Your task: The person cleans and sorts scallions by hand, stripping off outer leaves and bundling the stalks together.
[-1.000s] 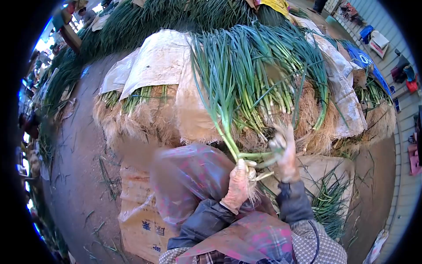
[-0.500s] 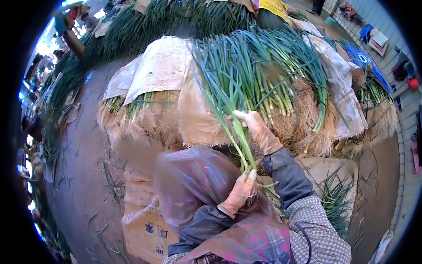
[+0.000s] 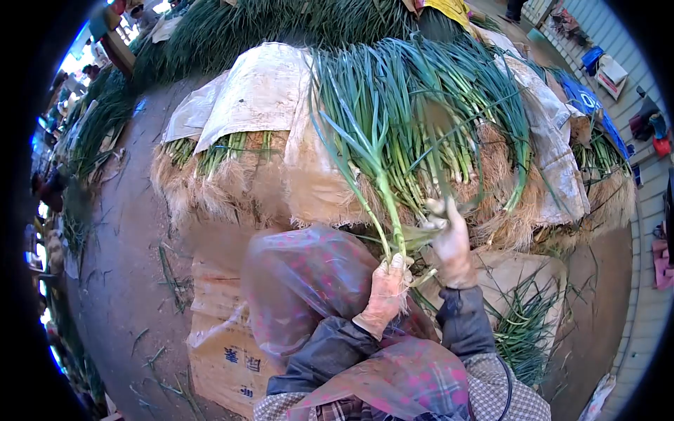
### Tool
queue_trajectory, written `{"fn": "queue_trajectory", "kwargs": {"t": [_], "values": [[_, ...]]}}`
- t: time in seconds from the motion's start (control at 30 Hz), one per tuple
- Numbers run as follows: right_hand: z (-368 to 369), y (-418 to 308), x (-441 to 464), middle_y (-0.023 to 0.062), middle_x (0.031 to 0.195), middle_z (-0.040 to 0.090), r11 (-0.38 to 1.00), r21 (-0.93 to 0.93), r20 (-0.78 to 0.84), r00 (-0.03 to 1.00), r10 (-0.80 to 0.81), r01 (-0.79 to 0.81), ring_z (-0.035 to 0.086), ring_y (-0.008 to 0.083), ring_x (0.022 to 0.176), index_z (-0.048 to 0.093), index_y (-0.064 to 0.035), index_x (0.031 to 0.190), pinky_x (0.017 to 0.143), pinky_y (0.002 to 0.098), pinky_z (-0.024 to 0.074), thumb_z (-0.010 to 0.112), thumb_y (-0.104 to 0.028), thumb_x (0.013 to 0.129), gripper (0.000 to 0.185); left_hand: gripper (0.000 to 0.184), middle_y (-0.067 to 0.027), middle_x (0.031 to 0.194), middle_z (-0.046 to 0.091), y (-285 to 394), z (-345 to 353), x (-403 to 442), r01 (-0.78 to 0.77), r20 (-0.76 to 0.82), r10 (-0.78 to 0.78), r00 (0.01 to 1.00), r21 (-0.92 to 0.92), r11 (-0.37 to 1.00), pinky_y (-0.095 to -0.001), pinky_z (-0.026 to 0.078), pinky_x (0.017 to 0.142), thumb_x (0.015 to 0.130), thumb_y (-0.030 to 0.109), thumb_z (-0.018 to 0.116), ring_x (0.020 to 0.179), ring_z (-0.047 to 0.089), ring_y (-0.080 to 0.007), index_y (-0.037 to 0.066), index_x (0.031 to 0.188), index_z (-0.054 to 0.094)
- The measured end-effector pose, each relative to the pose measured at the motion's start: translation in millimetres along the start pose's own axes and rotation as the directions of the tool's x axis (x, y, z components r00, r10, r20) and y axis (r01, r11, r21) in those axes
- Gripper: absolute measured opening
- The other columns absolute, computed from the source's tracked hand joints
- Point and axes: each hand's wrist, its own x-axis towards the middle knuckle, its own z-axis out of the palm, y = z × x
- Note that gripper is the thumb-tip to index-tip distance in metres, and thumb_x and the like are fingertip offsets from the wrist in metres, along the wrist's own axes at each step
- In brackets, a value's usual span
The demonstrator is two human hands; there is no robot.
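My left hand is closed around the lower ends of some green onions, just above their roots. Their leaves lean up over a large pile of green onions. To the right, my right hand is closed on a pale green strip of leaf, which is blurred and stretches toward the held stems. Hairy roots hang along the pile's front edge.
White sacking covers onions at the left. A printed sack lies by my covered knee. Loose leaves rest on a sack at the right. More onions are stacked behind, with people at the far left.
My right hand has moved down and right from the upper stems, and a leaf strip is now pulled away. My left hand keeps its hold, nearly in place.
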Motion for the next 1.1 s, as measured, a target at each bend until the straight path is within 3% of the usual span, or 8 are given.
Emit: {"fn": "queue_trajectory", "kwargs": {"t": [0.13,0.27,0.33,0.6,0.77,0.9,1.03,1.1], "values": [[88.5,-23.0,37.3,0.0096,0.098,0.064,0.54,-0.829,0.226,0.97,0.092,0.142,0.057,0.014,0.075,0.06,0.0034,0.112,0.07,0.03,0.0464,0.058,-0.044,0.089,0.053,0.028,0.0055,0.065,0.045,-9.7,0.9,5.3,-0.152,-0.032,0.159,0.987,0.16,0.975,-0.0206,0.032,0.048,0.101,0.029,0.047,0.055,0.039,-0.0033,0.006,0.094,0.061],[70.0,20.2,86.4,0.0076,0.07,0.063,0.26,-0.947,0.21,0.976,0.064,0.187,0.059,0.0206,0.062,0.062,0.0,0.105,0.059,0.036,0.0474,0.06,-0.034,0.087,0.039,0.026,0.0052,0.067,0.047,-14.1,0.6,11.4,-0.174,-0.077,0.198,0.977,0.247,0.953,-0.021,0.034,0.049,0.1,0.026,0.049,0.056,0.04,-0.0038,0.004,0.092,0.06],[62.3,40.8,89.7,0.0071,0.063,0.059,-0.119,-0.976,0.214,0.918,-0.334,0.184,0.057,0.0204,0.054,0.064,-0.0038,0.099,0.053,0.0354,0.0455,0.06,-0.03,0.088,0.028,0.025,0.005,0.067,0.047,-10.6,1.2,11.9,-0.185,-0.115,0.227,0.967,0.292,0.938,-0.0217,0.034,0.049,0.1,0.025,0.048,0.056,0.04,-0.004,0.004,0.092,0.06],[52.4,19.2,-5.0,0.003,0.085,0.063,0.869,-0.484,-0.077,0.994,0.076,-0.104,0.059,0.0139,0.074,0.061,0.0008,0.113,0.062,0.0283,0.0484,0.067,-0.023,0.087,0.036,0.021,0.0055,0.067,0.047,-17.6,-1.0,16.6,-0.168,-0.13,0.181,0.975,0.108,0.98,-0.022,0.033,0.047,0.099,0.023,0.051,0.053,0.039,-0.0042,0.006,0.092,0.061],[12.3,22.8,84.8,0.009,0.092,0.068,0.427,-0.877,0.23,0.973,-0.029,0.22,0.065,0.0157,0.079,0.063,-0.0022,0.103,0.068,0.0281,0.0511,0.064,-0.03,0.087,0.032,0.018,0.0058,0.063,0.047,-32.5,2.1,22.8,-0.337,-0.032,0.386,0.922,0.428,0.839,-0.0233,0.033,0.044,0.097,0.02,0.053,0.05,0.039,-0.0045,0.005,0.092,0.062],[67.6,15.7,71.6,0.0034,0.079,0.064,0.105,-0.994,-0.036,0.984,-0.173,-0.018,0.061,0.0108,0.063,0.062,-0.0024,0.091,0.053,0.0248,0.05,0.055,-0.022,0.095,0.022,0.021,0.0051,0.064,0.049,-33.8,-5.4,31.1,-0.312,-0.087,0.407,0.909,0.504,0.806,-0.0244,0.035,0.045,0.097,0.022,0.053,0.051,0.041,-0.0055,0.004,0.091,0.062],[50.8,40.9,40.3,0.0001,0.064,0.055,0.706,-0.704,-0.163,0.952,-0.259,0.072,0.047,0.006,0.047,0.061,-0.0057,0.086,0.041,0.0232,0.0384,0.046,-0.025,0.099,0.027,0.021,0.0029,0.065,0.049,-18.2,-6.5,20.1,-0.291,-0.059,0.383,0.922,0.546,0.785,-0.0261,0.037,0.049,0.098,0.022,0.053,0.055,0.042,-0.0065,0.004,0.093,0.061],[33.5,48.9,10.0,0.0006,0.071,0.056,0.657,-0.753,-0.102,0.981,-0.165,0.033,0.051,0.006,0.059,0.063,-0.0025,0.095,0.047,0.0245,0.0424,0.05,-0.023,0.097,0.024,0.024,0.0049,0.064,0.047,-12.6,-4.8,19.9,-0.178,-0.128,0.221,0.967,0.28,0.943,-0.0236,0.036,0.047,0.1,0.027,0.049,0.053,0.041,-0.0063,0.006,0.092,0.06]]}}
